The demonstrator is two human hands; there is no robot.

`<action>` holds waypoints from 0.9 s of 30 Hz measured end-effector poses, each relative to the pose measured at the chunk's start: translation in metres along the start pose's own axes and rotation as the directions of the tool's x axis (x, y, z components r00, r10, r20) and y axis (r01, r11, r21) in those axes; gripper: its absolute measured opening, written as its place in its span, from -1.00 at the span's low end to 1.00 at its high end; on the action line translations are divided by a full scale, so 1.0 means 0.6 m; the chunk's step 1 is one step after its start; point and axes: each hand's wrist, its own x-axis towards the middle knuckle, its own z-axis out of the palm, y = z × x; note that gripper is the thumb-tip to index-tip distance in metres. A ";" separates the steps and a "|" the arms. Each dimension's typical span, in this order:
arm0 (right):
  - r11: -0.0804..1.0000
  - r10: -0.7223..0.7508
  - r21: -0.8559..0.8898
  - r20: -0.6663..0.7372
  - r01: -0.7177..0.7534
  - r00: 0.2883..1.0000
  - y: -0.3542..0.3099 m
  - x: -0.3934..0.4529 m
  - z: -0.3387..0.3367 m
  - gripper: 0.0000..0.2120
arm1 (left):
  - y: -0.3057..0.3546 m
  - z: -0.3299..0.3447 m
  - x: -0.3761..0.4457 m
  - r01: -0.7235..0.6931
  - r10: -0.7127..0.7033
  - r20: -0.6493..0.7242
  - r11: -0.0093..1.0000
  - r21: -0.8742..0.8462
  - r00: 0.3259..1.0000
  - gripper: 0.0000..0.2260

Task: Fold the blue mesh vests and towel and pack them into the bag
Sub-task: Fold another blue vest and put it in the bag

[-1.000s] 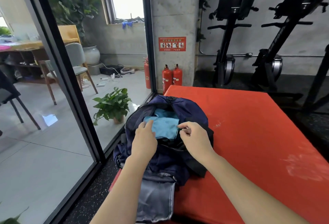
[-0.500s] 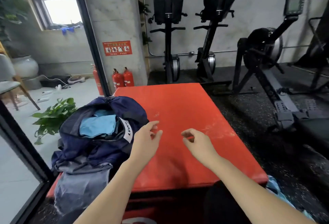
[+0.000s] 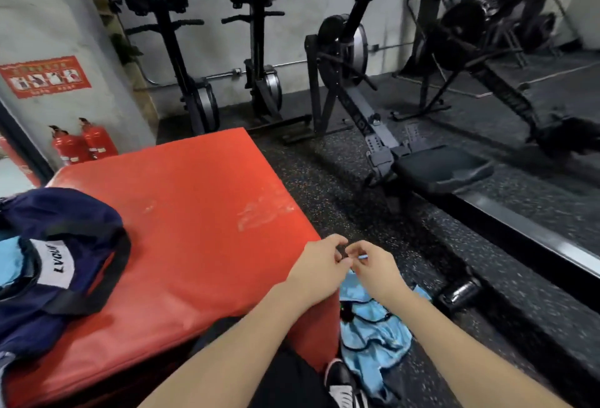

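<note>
Bag [image 3: 61, 245] of navy fabric sits at the far left on the red padded block [image 3: 194, 213], its mouth gaping toward the camera. Folded light blue cloth [image 3: 9, 264] shows inside it at the frame's left edge, beside a white label with dark lettering. A black strap [image 3: 110, 274] loops from the bag onto the red surface. Behind the block, two red fire extinguishers [image 3: 82, 144] stand against a grey pillar that carries a red sign [image 3: 45, 76].

Further right, both forearms reach out past the block's near right corner. The left hand [image 3: 319, 266] hangs over that corner with its fingers curled inward, and the right hand [image 3: 373, 264] is just beside it, fingertips almost meeting those of the left. The fingers of both are bent as if pinching something small between them, but I cannot tell whether either actually holds anything. Below the hands, a crumpled blue mesh vest [image 3: 373, 336] with dark trim lies on the speckled black floor, touching the side of the block, well apart from the bag. A black and white shoe [image 3: 344, 385] shows at the bottom edge next to it.

Rowing machines [image 3: 373, 128] and other black gym equipment fill the right and the back wall.
</note>
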 end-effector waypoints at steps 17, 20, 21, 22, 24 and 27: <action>0.913 0.387 -0.247 0.266 -0.325 0.883 0.369 0.003 0.040 -0.80 | -0.087 0.311 0.076 0.096 -0.295 0.443 0.903 0.418 0.847 -0.62; 0.908 0.385 -0.289 0.291 -0.304 0.876 0.406 0.019 0.071 -0.72 | -0.111 0.342 0.093 0.117 -0.318 0.460 0.903 0.413 0.829 -0.61; 0.906 0.388 -0.293 0.294 -0.304 0.874 0.415 0.024 0.082 -0.71 | -0.120 0.352 0.099 0.130 -0.327 0.463 0.903 0.409 0.824 -0.62; 0.906 0.389 -0.294 0.298 -0.304 0.872 0.425 0.032 0.091 -0.70 | -0.129 0.362 0.105 0.145 -0.336 0.464 0.906 0.398 0.820 -0.62; 0.906 0.387 -0.302 0.311 -0.296 0.868 0.442 0.048 0.111 -0.65 | -0.148 0.379 0.113 0.187 -0.361 0.461 0.906 0.379 0.811 -0.65; 0.918 0.351 -0.311 0.348 -0.246 0.869 0.457 0.063 0.133 -0.63 | -0.168 0.393 0.117 0.227 -0.386 0.455 0.903 0.365 0.803 -0.65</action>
